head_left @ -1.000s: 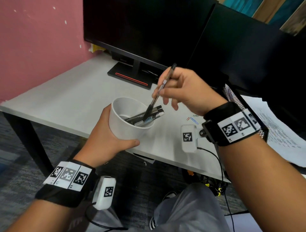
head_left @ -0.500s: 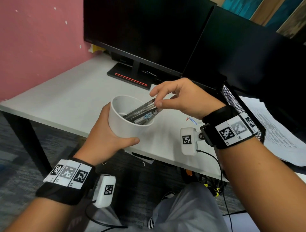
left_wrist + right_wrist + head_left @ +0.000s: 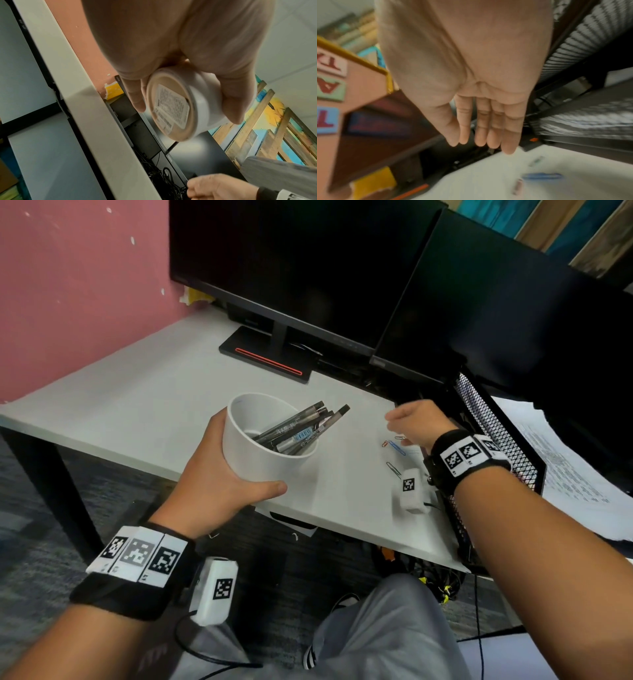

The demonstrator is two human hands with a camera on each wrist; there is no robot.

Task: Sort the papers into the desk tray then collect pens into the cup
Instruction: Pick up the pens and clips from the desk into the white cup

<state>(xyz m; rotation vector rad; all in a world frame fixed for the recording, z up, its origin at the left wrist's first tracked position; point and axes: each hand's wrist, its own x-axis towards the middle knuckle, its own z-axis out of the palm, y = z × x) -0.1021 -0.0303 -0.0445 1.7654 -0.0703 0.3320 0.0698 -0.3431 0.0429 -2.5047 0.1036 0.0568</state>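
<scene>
We held the white cup (image 3: pixel 263 440) in our left hand (image 3: pixel 219 484), fingers and thumb wrapped round its lower wall, lifted off the counter (image 3: pixel 137 392) near its front edge and tipped toward the right. Several pens (image 3: pixel 301 426) lay slanted inside, their ends sticking out past the rim. Our right hand (image 3: pixel 416 422) hung empty over the counter, its fingers straight and close together in the right wrist view, just above a few paper clips (image 3: pixel 394 446). The papers (image 3: pixel 565 460) lay in the black mesh desk tray (image 3: pixel 493 433) at the right. We judged the cup stiff, smooth and likely light, but top-heavy with long pens leaning to one side, so a grip low round the wall, kept level, would suit it best. We saw no loose pens left on the counter.
</scene>
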